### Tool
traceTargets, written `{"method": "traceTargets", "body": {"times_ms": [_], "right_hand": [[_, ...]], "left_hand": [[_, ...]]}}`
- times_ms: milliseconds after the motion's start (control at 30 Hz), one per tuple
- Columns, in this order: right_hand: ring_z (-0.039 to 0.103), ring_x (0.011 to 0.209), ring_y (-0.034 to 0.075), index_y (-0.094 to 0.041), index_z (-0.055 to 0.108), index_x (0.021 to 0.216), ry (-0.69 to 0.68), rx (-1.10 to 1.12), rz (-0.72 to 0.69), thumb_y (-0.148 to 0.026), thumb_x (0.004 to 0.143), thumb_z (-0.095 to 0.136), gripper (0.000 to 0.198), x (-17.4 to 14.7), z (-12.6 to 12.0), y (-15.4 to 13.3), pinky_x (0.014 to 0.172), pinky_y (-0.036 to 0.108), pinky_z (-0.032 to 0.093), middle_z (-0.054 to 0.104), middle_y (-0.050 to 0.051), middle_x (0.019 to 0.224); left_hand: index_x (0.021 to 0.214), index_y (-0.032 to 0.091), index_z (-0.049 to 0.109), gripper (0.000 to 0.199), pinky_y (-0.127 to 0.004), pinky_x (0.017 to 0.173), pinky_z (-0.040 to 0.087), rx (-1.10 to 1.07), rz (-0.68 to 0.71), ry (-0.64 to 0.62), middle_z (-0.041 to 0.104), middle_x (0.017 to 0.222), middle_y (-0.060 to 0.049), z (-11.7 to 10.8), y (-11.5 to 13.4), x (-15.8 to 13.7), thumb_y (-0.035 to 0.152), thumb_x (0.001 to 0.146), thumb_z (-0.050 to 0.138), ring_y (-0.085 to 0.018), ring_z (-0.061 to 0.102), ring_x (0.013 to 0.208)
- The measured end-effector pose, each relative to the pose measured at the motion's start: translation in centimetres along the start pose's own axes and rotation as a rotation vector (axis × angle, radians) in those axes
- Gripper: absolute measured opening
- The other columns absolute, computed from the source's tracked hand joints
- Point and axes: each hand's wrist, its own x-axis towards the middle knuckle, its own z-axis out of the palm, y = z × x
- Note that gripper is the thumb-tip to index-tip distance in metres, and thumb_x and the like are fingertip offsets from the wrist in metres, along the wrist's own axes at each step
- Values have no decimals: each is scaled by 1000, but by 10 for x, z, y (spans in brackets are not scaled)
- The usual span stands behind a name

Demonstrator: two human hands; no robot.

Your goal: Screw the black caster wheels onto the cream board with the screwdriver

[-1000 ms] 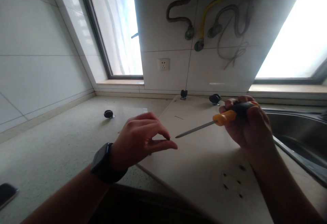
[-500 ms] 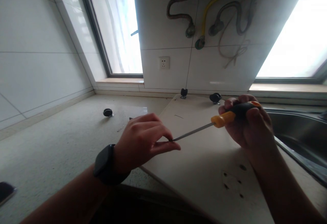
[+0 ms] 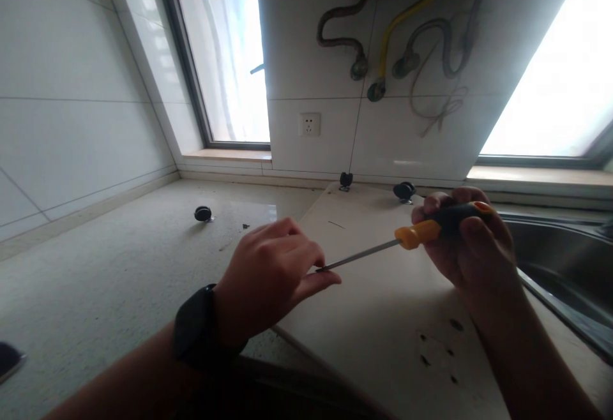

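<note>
My right hand (image 3: 472, 247) is wrapped round the yellow and black handle of a screwdriver (image 3: 361, 255), its shaft pointing left and slightly down. At the other end, my left hand (image 3: 275, 273) has thumb and forefinger closed about the tip. Something small and dark shows at that tip, too small to name. Both hands are above a pale flat panel (image 3: 373, 318), which has several dark screw holes near its front right part. Black casters stand at the back of the panel, one at its far corner (image 3: 345, 181) and another (image 3: 405, 191) nearer my right hand.
Another black caster (image 3: 203, 214) lies on the speckled countertop (image 3: 119, 267) at left. A steel sink (image 3: 565, 260) borders the panel on the right. Behind are a tiled wall with a socket (image 3: 310, 124) and hoses (image 3: 390, 30). A dark flat object (image 3: 9, 359) sits at the left edge.
My left thumb and forefinger have shifted slightly, and the dark bit at the tip shows less. The screwdriver stays in my right hand; the view has tilted a little upward.
</note>
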Motion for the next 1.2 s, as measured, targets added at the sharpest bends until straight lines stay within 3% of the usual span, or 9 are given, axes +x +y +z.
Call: {"method": "traceTargets", "body": {"times_ms": [300,433,600,900,1067,1200], "right_hand": [[64,80,21,-35,69,101,-43,-22,-21,-40,72,87,35,-4,4,-6,57,33,55,63,2,89],[64,81,19,-34,69,100,-83,-27,-26,-36,71,88,34,-3,4,-6,67,34,60,62,1,89],[66,83,20,-31,68,99,-144,-6,-4,-31,71,87,34,-4,2,-5,68,34,61,62,1,88],[68,85,21,-30,67,98,-104,4,50,-28,71,86,33,-4,3,-3,66,34,61,63,1,91],[68,85,21,-29,65,97,-117,3,72,-27,72,86,33,-3,4,-2,64,32,60,63,2,92],[67,88,19,-28,64,98,-117,18,83,-26,74,85,32,-3,2,1,70,32,60,62,1,94]], "left_hand": [[76,18,66,26,-33,61,46,229,23,-6,66,69,-1,0,5,0,33,81,87,-22,60,75],[74,18,65,27,-35,60,48,299,30,-10,66,69,-2,2,5,0,33,79,88,-23,61,74],[73,18,65,28,-37,60,49,358,40,-22,66,68,-3,4,5,1,31,76,90,-25,62,74],[75,19,66,32,-33,59,46,322,9,-41,66,70,-2,5,3,0,34,72,94,-23,61,73],[80,17,68,41,-32,58,43,289,-15,-103,67,73,-3,1,1,1,47,68,94,-22,59,70],[86,17,70,48,-33,64,42,109,-144,-214,69,79,-5,-7,-5,4,64,85,73,-23,61,78]]}}
